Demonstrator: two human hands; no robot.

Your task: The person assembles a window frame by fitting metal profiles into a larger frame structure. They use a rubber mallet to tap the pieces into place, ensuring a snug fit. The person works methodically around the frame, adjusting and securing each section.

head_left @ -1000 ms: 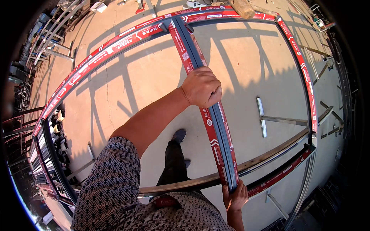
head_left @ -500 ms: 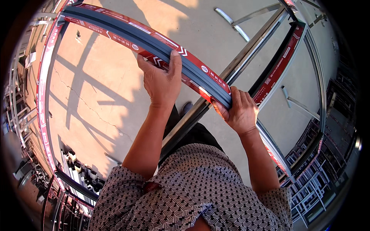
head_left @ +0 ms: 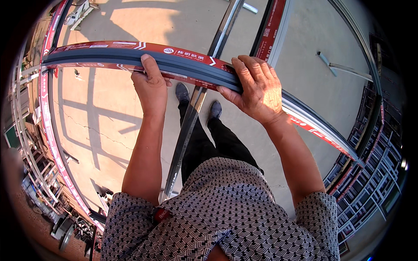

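Both hands grasp one long bar [head_left: 191, 65], a dark grey metal profile with red printed film along its edges, carried level at about chest height across the top of the view, running from 9 o'clock over to 4 o'clock. The fisheye bends it; it is likely straight.

The left hand [head_left: 151, 89] grips from below, at 11 o'clock from the centre: palm under the bar, fingers [head_left: 150, 65] curled over the top edge. That reads as the lifting hand, taking the weight. The right hand [head_left: 257, 89], at 1 o'clock, lies over the top with its fingers spread along the dark face and the thumb tucked under, which looks more like steadying and steering than lifting. The two hands sit fairly close together near the middle of the bar's length, probably so that the long ends balance on either side.

Below the bar, on the concrete floor [head_left: 113, 113], a plain silver rail [head_left: 191, 117] runs from 12 o'clock down to 7 o'clock, passing just left of the person's dark shoes [head_left: 198, 100]. Another red-filmed length [head_left: 272, 30] lies beside it at 1 o'clock, and a further one [head_left: 48, 130] curves along the left rim at 9 o'clock; they may be sides of a large frame laid flat. Racks [head_left: 370, 187] of stacked frames stand at 4 o'clock, and more metal stock [head_left: 26, 130] at 8 o'clock. A short loose piece [head_left: 333, 65] lies on the floor at 2 o'clock
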